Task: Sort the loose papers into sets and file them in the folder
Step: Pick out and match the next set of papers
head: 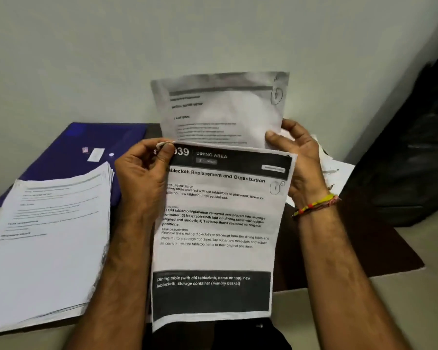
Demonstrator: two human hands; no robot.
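Gripping "Tablecloth Replacement and Organization" sheet

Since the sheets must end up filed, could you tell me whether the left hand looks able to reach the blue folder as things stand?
Probably yes: the blue folder lies open to view just beyond the left hand, but that hand is pinching the front sheet and must release it first.

1. Both forearms are bare, with no sleeves in view.
2. The left hand, at about 9 o'clock from the right hand, wears no ring or band.
3. The right wrist carries a thin thread bracelet with yellow, red and green strands, its frayed ends loose.
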